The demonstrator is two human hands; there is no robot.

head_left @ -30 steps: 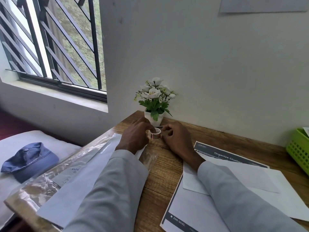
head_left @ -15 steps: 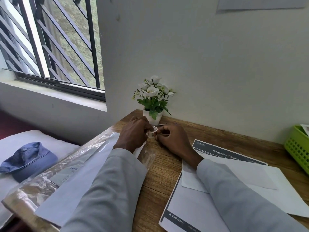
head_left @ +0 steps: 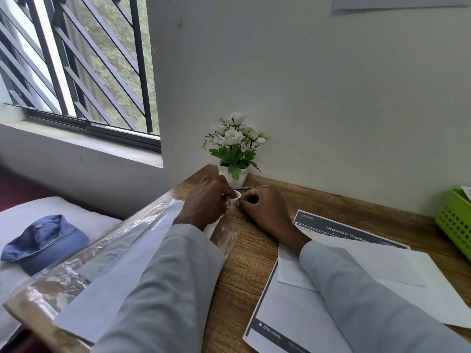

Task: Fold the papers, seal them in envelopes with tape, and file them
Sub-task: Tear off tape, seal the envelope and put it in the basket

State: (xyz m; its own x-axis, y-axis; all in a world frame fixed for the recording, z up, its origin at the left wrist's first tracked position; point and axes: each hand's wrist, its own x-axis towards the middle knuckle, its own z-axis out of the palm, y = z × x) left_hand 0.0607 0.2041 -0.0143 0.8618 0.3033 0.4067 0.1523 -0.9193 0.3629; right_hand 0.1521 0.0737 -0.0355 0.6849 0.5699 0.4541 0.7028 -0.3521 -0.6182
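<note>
Head view: both hands on a small tape roll at the far edge of the wooden surface.

Left hand curled, fingers pinching the roll; right hand with fingers bent, touching its other side. Forearms resting over envelope and printed paper, near flower pot.

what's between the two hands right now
In the head view, a small tape roll sits between the left hand and right hand, both gripping it.
</note>
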